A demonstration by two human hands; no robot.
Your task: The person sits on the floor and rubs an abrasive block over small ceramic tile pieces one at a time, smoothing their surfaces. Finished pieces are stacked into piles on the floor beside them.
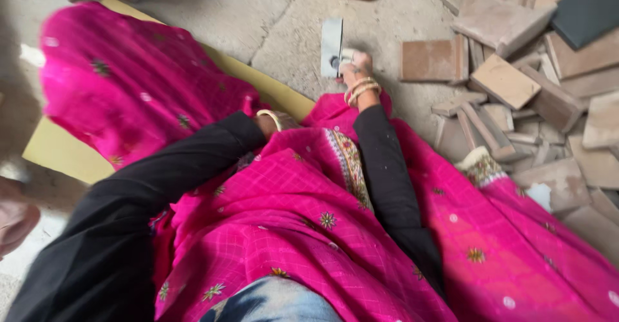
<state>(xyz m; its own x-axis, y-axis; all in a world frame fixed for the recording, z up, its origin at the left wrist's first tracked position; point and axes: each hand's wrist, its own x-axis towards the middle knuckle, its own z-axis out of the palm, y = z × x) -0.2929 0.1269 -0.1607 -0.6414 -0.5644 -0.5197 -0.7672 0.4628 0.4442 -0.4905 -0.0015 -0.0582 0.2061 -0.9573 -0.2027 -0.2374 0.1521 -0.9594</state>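
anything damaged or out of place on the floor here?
Yes. Right of the right hand, a heap of tile pieces lies jumbled on the concrete floor: broken strips and slabs overlapping at all angles. The left hand is hidden under pink cloth.

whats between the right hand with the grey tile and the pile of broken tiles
In the head view, one flat brown tile lies on bare concrete between the right hand and the pile.

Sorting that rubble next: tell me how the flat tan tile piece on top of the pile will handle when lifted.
The tan tile piece looks like a rigid slab, so probably stiff and fairly heavy for its size. Its edges look broken, so likely brittle if dropped. It rests tilted on loose fragments, which may shift when it is pulled.
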